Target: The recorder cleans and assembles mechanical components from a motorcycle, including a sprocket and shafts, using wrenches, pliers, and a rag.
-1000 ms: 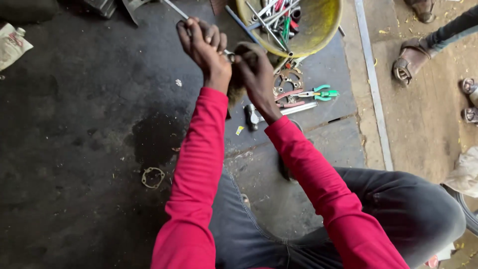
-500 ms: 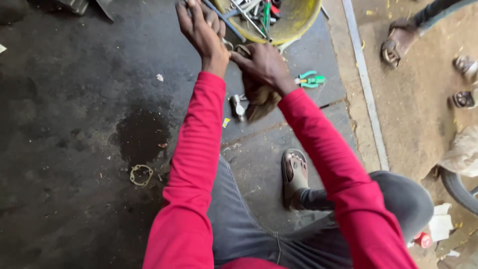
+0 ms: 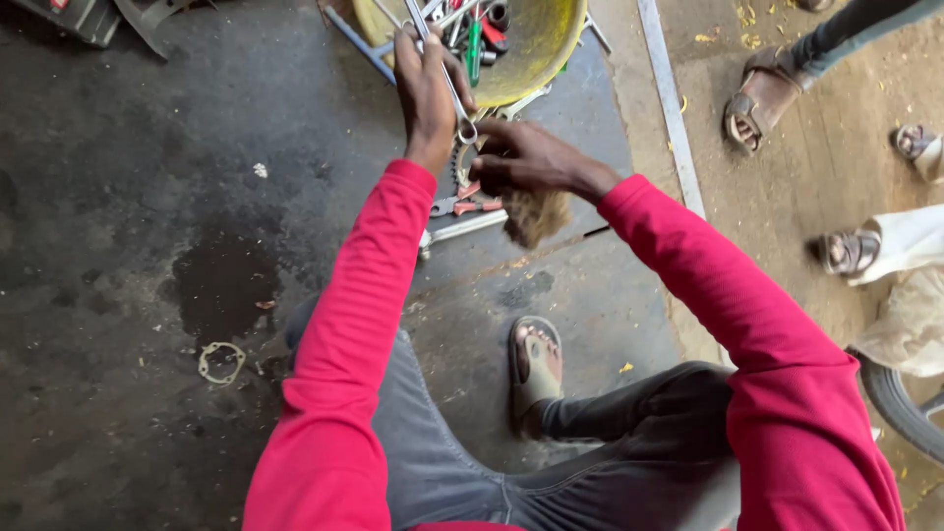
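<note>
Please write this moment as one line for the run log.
left hand: holds wrench | right hand: holds brown rag | yellow basin: tools inside

Shiny metal wrench (image 3: 447,79) — frayed fibrous rag (image 3: 536,214) — rough, oil-stained concrete floor (image 3: 147,197).

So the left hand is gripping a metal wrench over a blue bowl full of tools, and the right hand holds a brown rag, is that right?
Not quite: in the head view the bowl is yellow, not blue. The rest holds: the left hand grips a metal wrench over it, and the right hand holds a brown rag.
</note>
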